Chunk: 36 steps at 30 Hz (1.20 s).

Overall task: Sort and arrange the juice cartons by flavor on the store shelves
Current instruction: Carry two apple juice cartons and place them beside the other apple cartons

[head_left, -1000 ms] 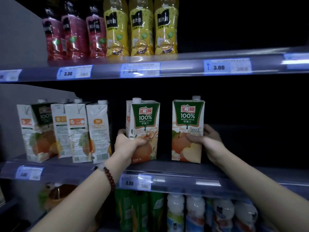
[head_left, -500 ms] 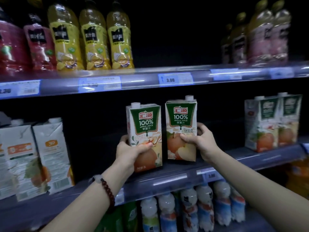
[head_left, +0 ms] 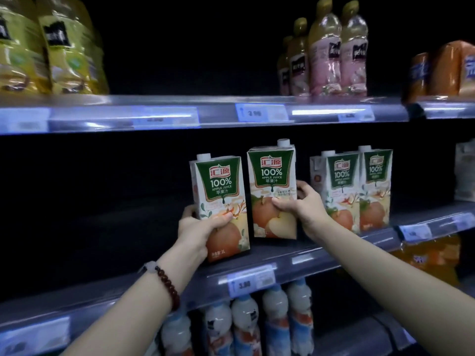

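Each of my hands holds one apple juice carton with a green label, both just above the middle shelf (head_left: 295,255). My left hand (head_left: 199,231) grips the lower part of the left carton (head_left: 218,201). My right hand (head_left: 300,208) wraps the right side of the right carton (head_left: 272,191), which is slightly higher and further back. Two more apple juice cartons (head_left: 359,186) stand side by side on the same shelf, just to the right of my right hand.
Yellow juice bottles (head_left: 48,47) stand top left; pink bottles (head_left: 334,52) and orange bottles (head_left: 447,70) stand top right. White-capped bottles (head_left: 244,327) fill the shelf below. Price tags (head_left: 250,281) line the shelf edges. The middle shelf left of my hands is dark.
Both hands have carried their cartons to the right along the middle shelf. The orange cartons at left have left the view, and the two standing apple cartons are now close by.
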Each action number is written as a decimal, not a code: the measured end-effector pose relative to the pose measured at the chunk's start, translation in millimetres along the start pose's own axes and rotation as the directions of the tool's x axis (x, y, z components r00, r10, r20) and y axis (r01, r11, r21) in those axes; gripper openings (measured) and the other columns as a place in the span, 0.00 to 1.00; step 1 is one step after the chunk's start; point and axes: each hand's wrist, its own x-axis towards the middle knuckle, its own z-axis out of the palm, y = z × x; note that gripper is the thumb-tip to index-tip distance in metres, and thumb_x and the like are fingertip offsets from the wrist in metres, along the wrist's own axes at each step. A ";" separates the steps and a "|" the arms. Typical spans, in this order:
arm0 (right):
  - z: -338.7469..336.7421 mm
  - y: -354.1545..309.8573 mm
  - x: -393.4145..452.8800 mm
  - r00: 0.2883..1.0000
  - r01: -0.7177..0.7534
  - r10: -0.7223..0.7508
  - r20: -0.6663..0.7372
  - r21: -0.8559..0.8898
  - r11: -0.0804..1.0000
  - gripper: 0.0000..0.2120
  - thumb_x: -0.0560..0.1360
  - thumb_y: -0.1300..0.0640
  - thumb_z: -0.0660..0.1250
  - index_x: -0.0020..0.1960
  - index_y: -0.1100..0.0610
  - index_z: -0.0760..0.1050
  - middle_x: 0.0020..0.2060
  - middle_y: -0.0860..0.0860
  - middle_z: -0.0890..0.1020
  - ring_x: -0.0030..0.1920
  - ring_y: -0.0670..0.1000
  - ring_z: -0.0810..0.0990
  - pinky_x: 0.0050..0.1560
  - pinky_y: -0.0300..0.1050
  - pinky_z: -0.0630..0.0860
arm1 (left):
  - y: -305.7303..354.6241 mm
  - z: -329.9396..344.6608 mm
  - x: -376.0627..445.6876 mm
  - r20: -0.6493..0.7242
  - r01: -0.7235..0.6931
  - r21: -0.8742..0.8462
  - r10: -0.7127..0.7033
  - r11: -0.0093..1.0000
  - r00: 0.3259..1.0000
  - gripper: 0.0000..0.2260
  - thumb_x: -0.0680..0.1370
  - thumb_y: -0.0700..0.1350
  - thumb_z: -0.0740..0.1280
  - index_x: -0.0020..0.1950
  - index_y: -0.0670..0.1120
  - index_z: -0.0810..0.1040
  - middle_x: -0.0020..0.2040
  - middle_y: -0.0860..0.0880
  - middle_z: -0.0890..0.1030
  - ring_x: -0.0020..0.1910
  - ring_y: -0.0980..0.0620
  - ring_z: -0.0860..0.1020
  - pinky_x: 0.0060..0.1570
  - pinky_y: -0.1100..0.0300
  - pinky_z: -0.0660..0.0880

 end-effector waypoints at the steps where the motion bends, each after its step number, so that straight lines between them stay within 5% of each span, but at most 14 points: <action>1: -11.3 0.0 5.9 1.000 -0.014 0.014 0.015 0.000 1.000 0.28 0.62 0.69 0.78 0.57 0.55 0.73 0.54 0.59 0.83 0.51 0.58 0.83 0.42 0.52 0.83 | -5.2 12.8 0.7 -0.003 0.004 -0.006 -0.004 1.000 1.000 0.28 0.58 0.32 0.80 0.53 0.45 0.74 0.45 0.45 0.84 0.42 0.47 0.84 0.34 0.57 0.79; 4: -34.3 3.2 18.1 0.998 -0.057 0.057 0.036 0.012 0.998 0.37 0.63 0.68 0.78 0.68 0.60 0.67 0.59 0.60 0.80 0.55 0.60 0.82 0.51 0.59 0.81 | -18.4 44.8 1.7 -0.015 0.020 -0.008 -0.020 1.000 1.000 0.25 0.58 0.32 0.80 0.48 0.48 0.74 0.44 0.44 0.84 0.40 0.47 0.84 0.32 0.57 0.79; 6: -38.5 6.0 22.3 0.996 -0.067 0.066 0.053 0.029 0.997 0.39 0.63 0.68 0.78 0.70 0.61 0.65 0.59 0.59 0.80 0.54 0.59 0.82 0.48 0.56 0.82 | -23.7 55.3 2.2 -0.044 0.025 -0.019 -0.026 0.999 0.999 0.25 0.58 0.32 0.80 0.49 0.47 0.75 0.45 0.43 0.84 0.41 0.46 0.84 0.35 0.56 0.79; 11: -36.8 14.1 20.9 0.984 -0.117 0.106 0.143 0.071 0.991 0.36 0.64 0.68 0.78 0.68 0.61 0.67 0.55 0.57 0.82 0.50 0.55 0.83 0.37 0.45 0.82 | -19.7 46.2 -5.5 -0.094 0.027 0.007 -0.026 1.000 0.995 0.37 0.50 0.38 0.80 0.58 0.42 0.76 0.47 0.42 0.85 0.42 0.46 0.84 0.34 0.56 0.80; 18: -47.2 26.3 17.9 0.960 -0.146 0.128 0.251 0.052 0.988 0.28 0.70 0.65 0.74 0.68 0.61 0.70 0.54 0.57 0.84 0.52 0.58 0.84 0.51 0.56 0.81 | -14.0 39.5 -19.1 -0.021 0.036 0.061 -0.035 0.998 0.999 0.31 0.51 0.39 0.80 0.52 0.45 0.78 0.42 0.47 0.87 0.39 0.50 0.85 0.31 0.58 0.80; 23: -58.5 28.4 17.1 0.927 -0.162 0.141 0.346 0.032 0.986 0.23 0.72 0.60 0.73 0.66 0.57 0.72 0.54 0.55 0.85 0.53 0.57 0.84 0.50 0.53 0.81 | -13.0 41.2 -21.0 0.000 0.063 0.080 -0.063 0.995 0.998 0.32 0.50 0.42 0.81 0.52 0.46 0.78 0.42 0.48 0.87 0.41 0.49 0.85 0.32 0.58 0.81; 28: -61.1 21.3 15.0 0.908 -0.118 0.150 0.390 -0.105 0.987 0.21 0.74 0.52 0.71 0.66 0.53 0.73 0.57 0.51 0.83 0.54 0.52 0.84 0.51 0.51 0.82 | -16.3 42.0 -21.9 -0.005 0.076 0.071 -0.076 0.995 0.997 0.38 0.48 0.44 0.83 0.56 0.44 0.77 0.45 0.46 0.86 0.43 0.47 0.85 0.34 0.56 0.81; 36: -60.0 5.1 -1.8 0.964 0.044 0.081 0.255 -0.451 0.892 0.25 0.74 0.44 0.68 0.67 0.55 0.72 0.59 0.50 0.80 0.57 0.52 0.79 0.59 0.51 0.77 | -20.4 47.8 -31.7 -0.051 0.068 0.129 -0.062 0.989 0.997 0.38 0.49 0.51 0.82 0.58 0.49 0.77 0.44 0.51 0.87 0.41 0.51 0.85 0.33 0.59 0.80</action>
